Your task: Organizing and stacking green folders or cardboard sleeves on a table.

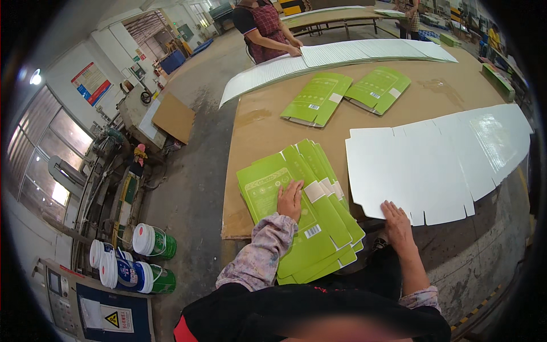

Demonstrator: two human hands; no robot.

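Green cartons (310,219) under left hand (290,199); right hand (397,222) touches white sheets (433,165).

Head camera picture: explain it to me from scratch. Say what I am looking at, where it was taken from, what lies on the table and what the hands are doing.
There is no machine here, only a person working with bare hands. The single picture comes from a wide fisheye camera on that person's head, looking down, so straight edges bend near the rim and the forearms enter from below.

The brown table holds a fanned stack of green flat cartons near the person. The left hand lies flat on top of it. The right hand rests, fingers spread, on the near edge of a row of overlapping white sheets. Neither hand grips anything.

Further back lie two more green cartons, then a long row of white sheets where a second person works. On the floor at left stand white and green buckets.
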